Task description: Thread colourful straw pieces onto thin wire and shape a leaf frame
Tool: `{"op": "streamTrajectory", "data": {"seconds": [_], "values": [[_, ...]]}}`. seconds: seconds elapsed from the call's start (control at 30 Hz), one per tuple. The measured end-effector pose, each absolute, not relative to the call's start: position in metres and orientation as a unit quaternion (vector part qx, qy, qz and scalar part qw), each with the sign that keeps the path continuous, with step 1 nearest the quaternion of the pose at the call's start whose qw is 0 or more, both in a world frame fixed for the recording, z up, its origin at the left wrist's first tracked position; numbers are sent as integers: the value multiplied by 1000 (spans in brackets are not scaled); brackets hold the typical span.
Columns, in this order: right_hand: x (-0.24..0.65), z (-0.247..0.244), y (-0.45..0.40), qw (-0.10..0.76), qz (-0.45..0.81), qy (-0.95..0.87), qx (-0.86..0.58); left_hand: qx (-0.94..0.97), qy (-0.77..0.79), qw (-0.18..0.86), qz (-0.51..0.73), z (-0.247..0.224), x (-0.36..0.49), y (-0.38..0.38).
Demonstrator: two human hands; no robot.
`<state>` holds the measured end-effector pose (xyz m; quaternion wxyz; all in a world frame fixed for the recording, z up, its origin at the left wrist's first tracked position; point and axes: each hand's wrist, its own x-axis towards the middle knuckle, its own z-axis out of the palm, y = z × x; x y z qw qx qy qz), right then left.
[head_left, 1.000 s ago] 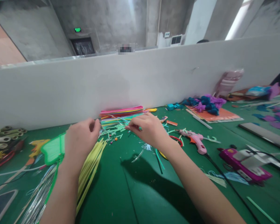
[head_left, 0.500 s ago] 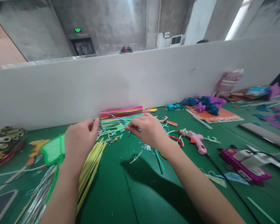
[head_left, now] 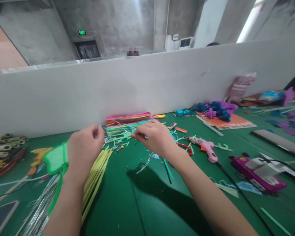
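Observation:
My left hand [head_left: 85, 146] is closed, thumb against curled fingers, above the yellow-green strips [head_left: 98, 178] and beside a green mesh piece [head_left: 56, 159]. What it grips, if anything, is too small to make out. To its right, my right hand [head_left: 153, 136] is held in a pinch over scattered mint-green bits [head_left: 116, 140]; its fingertips point left, and nothing clear shows between them. The hands are apart. Behind them lies a bundle of pink, red and yellow strips [head_left: 127, 118]. Small orange beads [head_left: 122, 147] rest between the hands.
A pink glue gun [head_left: 207, 149] and a magenta power strip [head_left: 258, 175] lie on the right. Purple and blue flowers [head_left: 218, 109] sit farther back. At the left are a yellow glue gun [head_left: 40, 155] and bamboo tubes [head_left: 7, 142]. A white partition [head_left: 88, 95] stands behind.
My left hand has turned slightly, its fingers curled closer to the thumb. My right hand has shifted very slightly left.

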<state>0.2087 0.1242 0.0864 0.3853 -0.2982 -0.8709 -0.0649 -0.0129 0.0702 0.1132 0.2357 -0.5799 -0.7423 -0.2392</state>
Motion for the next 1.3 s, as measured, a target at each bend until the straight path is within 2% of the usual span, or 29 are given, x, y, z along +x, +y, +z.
{"op": "streamTrajectory", "data": {"seconds": [0.67, 0.83, 1.0, 1.17, 1.3], "values": [[210, 87, 124, 389, -72, -868, -299, -600, -726, 231, -243, 113, -16, 70], [212, 89, 125, 394, -63, -865, -305, -606, -715, 187, -294, 114, -17, 70], [212, 90, 126, 393, -59, -865, -306, -616, -692, 186, -328, 114, -16, 70], [214, 89, 128, 396, -61, -863, -308, -619, -673, 127, -385, 117, -16, 68], [218, 90, 130, 408, -59, -855, -313, -620, -653, 42, -433, 119, -19, 65]]}}
